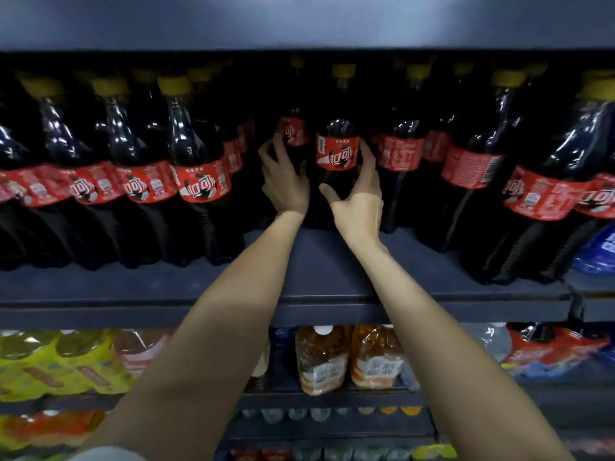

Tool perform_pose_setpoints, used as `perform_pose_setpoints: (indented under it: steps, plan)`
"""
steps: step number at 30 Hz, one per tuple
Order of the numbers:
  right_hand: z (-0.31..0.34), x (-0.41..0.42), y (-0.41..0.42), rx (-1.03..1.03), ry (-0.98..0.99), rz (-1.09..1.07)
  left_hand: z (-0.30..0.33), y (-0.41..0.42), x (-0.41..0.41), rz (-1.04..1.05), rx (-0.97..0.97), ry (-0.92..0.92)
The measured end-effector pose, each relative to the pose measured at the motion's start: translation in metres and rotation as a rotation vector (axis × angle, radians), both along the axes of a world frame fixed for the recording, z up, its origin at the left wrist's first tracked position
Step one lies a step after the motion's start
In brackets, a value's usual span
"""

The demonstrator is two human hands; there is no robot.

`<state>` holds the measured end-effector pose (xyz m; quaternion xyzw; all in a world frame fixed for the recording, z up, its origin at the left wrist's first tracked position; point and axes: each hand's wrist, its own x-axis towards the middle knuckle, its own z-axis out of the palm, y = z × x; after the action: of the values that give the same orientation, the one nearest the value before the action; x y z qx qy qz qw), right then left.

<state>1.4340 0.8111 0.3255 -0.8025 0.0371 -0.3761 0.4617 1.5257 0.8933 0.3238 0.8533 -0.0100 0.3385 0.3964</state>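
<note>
A dark cola bottle point(336, 151) with a red label and yellow cap stands deep in the middle of the dark blue shelf point(319, 287). My right hand point(359, 191) curls round its right side, thumb under the label. Just left of it, my left hand point(283, 181) reaches to a second cola bottle point(294, 131) further back, fingers curved on its left side. Both forearms stretch over the shelf's front edge.
Rows of the same cola bottles point(196, 168) fill the shelf to the left and right point(472, 161). The shelf above point(299, 24) hangs low. Below stand yellow drink packs point(56, 364), amber tea bottles point(349, 357) and red-wrapped packs point(552, 347).
</note>
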Motion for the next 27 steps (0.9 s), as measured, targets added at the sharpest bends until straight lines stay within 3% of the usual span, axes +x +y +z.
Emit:
perform_pose_setpoints:
  steps: [9,13,16,19,23,27]
  plan:
    - [0.000,0.019,-0.002,-0.078,0.067,0.019,-0.010,-0.007,0.034,0.115,-0.059,0.001]
    - [0.001,0.021,-0.005,-0.113,0.139,0.079,-0.005,-0.001,0.028,0.025,-0.048,0.049]
    - [0.001,0.028,-0.006,-0.086,0.177,0.126,0.001,0.009,0.009,-0.136,-0.176,0.106]
    - [0.002,0.042,0.001,-0.042,0.188,0.220,-0.001,0.028,-0.033,-0.276,-0.271,0.015]
    - [0.004,0.073,0.022,-0.029,0.214,0.314,-0.005,0.055,-0.115,-0.365,-0.032,-0.200]
    - [0.005,0.089,0.032,0.041,0.246,0.459,-0.004,0.085,-0.141,-0.160,0.231,-0.500]
